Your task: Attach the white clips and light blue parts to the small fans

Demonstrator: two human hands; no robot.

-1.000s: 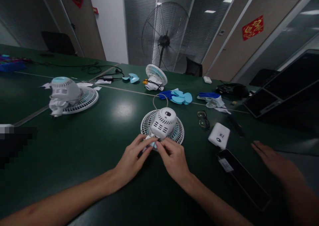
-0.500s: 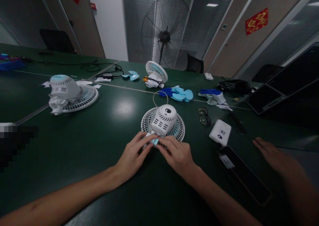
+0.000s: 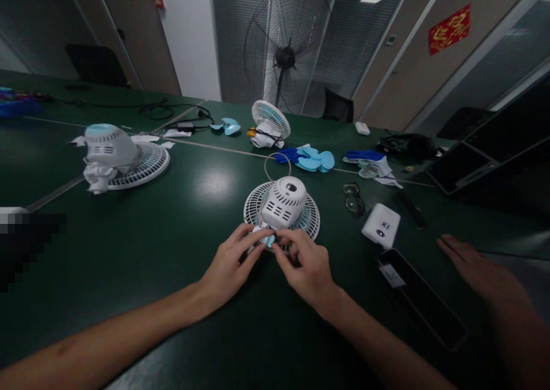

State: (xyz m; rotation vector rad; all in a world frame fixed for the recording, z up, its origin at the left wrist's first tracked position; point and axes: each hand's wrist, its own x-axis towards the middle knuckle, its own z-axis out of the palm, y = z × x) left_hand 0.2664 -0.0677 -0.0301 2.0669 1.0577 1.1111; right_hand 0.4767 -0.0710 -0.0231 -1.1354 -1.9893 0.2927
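A small white fan [image 3: 283, 202] lies face down on its round grille [image 3: 254, 202], its motor housing on top and a thin cable looped behind. At its near edge, my left hand [image 3: 232, 261] is closed, thumb and fingers pinching a white part with a light blue knob [image 3: 268, 240]. From the other side my right hand [image 3: 307, 264] reaches to the same knob, thumb and index finger curled beside it. The fingertips partly cover this part, and whether the right fingers touch the knob is hard to make out.
Another white fan [image 3: 114, 158] lies face down at left, and a third fan [image 3: 268, 125] stands behind. Light blue blades [image 3: 315, 160], gloves [image 3: 367, 162], glasses [image 3: 354, 198], a white box [image 3: 381, 225] and a black phone-like slab [image 3: 423, 298] lie around. Another person's hand [image 3: 476, 270] rests at right.
My right thumb and index finger have opened slightly and shifted right, showing more of the blue knob. My left hand keeps its pinch. The view has tilted down a little.
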